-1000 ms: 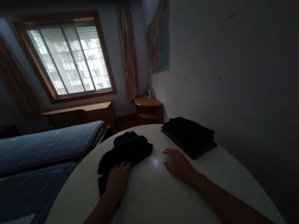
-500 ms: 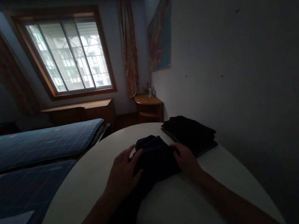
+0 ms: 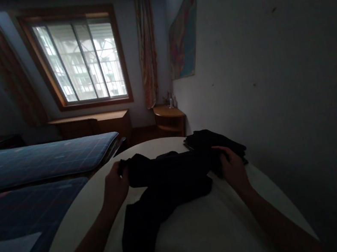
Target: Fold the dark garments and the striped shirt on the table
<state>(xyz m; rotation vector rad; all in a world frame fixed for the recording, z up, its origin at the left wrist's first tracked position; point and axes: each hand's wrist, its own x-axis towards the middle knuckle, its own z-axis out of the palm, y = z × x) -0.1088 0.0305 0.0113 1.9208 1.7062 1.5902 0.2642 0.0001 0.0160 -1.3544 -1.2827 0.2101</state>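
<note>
Across the table [image 3: 204, 237], the cloth [image 3: 170, 173] has just been pulled wider, its ends pinched tightly by the left hand [image 3: 115, 186] and right hand [image 3: 234, 170]; thus it is spread, partly before the stack [image 3: 207, 137].

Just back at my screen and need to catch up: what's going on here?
A person's left hand and right hand grip a dark cloth by opposite sides, spread between them. Its lower part trails over the white table. A dark folded stack sits just beyond the right hand.
</note>
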